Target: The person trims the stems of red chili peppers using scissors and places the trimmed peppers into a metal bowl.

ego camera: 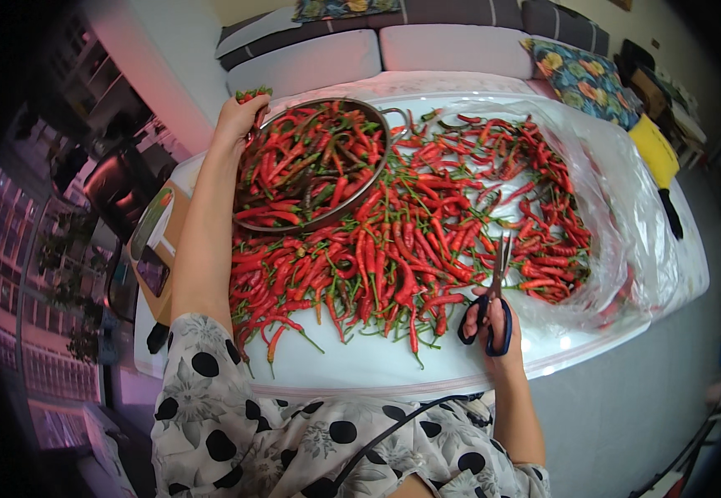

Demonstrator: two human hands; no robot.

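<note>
My left hand point(240, 119) is closed around a small bunch of red chilli peppers point(253, 95), with green stems showing above the fist. It is at the left rim of a round metal pan point(363, 195) heaped with red and some dark chillies. A loop handle sticks out on the pan's right side. In my right hand point(498, 320) is a pair of scissors point(497, 267) with dark blue handles. The blades point away from me, slightly apart. Loose red chillies point(370, 252) with green stems cover the table in front of the pan and to its right.
A clear plastic bag point(631, 280) lies open on the right, with chillies spilling from its mouth. Beyond it is a yellow object with a black handle point(656, 149). A phone point(152, 270) rests on a cardboard box point(162, 305) at left. A sofa point(460, 53) stands behind the table point(360, 370).
</note>
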